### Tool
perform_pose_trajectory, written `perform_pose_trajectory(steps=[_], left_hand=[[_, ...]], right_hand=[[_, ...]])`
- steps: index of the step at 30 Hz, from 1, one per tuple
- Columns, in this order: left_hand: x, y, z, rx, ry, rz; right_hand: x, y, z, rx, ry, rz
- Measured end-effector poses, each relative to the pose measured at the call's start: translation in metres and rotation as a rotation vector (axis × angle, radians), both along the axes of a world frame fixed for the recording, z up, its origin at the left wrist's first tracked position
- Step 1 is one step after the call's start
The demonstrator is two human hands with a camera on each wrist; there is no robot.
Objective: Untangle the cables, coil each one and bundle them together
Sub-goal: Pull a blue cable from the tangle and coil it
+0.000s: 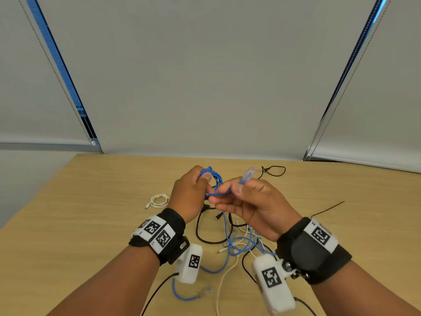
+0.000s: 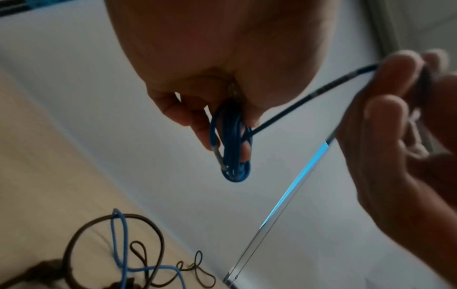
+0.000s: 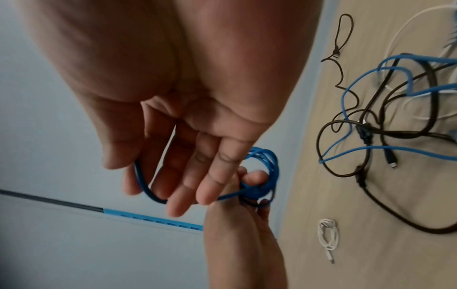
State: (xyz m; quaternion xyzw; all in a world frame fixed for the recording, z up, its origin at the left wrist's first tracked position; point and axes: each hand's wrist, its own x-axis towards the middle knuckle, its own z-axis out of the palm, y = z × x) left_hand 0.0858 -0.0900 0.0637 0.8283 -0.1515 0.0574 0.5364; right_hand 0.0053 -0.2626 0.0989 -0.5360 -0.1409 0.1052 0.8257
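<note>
Fingers of left hand (image 1: 190,190) grip blue cable coil (image 1: 213,176); right hand (image 1: 255,201) pinches its loose end.

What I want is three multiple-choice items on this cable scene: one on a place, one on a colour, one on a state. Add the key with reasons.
1. The white coiled cable lies:
A. on the table, left of the left hand
B. in the right hand
C. draped over a wrist

2. The coil gripped by the left hand is:
A. black
B. blue
C. white

3. The right hand:
A. lies flat on the table
B. pinches the coil's free end
C. holds nothing

Key:
1 A, the head view shows it resting alone on the wood beside that hand.
2 B, its loops show blue in all three views.
3 B, thumb and fingers close on the blue strand that leads to the coil.
</note>
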Motion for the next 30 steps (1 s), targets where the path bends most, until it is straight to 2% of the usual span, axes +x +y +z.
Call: perform_pose_trajectory(steps=[2,6,8,13,15,18,20,23,27,30], left_hand=[[-0.002,0.000,-0.001,0.004,0.008,-0.083],[-0.011,0.001,-0.004,-0.262,0.208,-0.231],[-0.017,0.000,-0.006,-0.316,0.263,-0.276],[-0.021,0.003,-0.004,-0.423,0.332,-0.490],[-0.020,0.005,-0.002,-0.465,0.343,-0.510],[-0.015,0.011,0.000,-0.558,0.398,-0.418],[-0.012,0.014,0.000,-0.586,0.431,-0.367],[-0.010,0.011,-0.001,-0.614,0.485,-0.358],[-0.010,0.008,-0.005,-0.530,0.467,-0.382],[-0.009,0.012,-0.005,-0.501,0.452,-0.353]], right_hand=[[0.008,-0.004,0.010,0.074,0.005,-0.052],[0.029,-0.015,0.026,0.110,0.084,-0.283],[0.037,-0.022,0.027,0.101,0.121,-0.374],[0.049,-0.036,0.020,0.062,0.204,-0.457],[0.051,-0.043,0.014,-0.084,0.194,-0.460],[0.046,-0.054,0.007,-0.635,0.062,-0.426],[0.043,-0.055,0.004,-0.872,-0.014,-0.333],[0.042,-0.043,0.005,-1.012,-0.117,-0.222],[0.043,-0.031,0.015,-1.227,-0.299,-0.267],[0.041,-0.028,0.020,-1.324,-0.380,-0.123]])
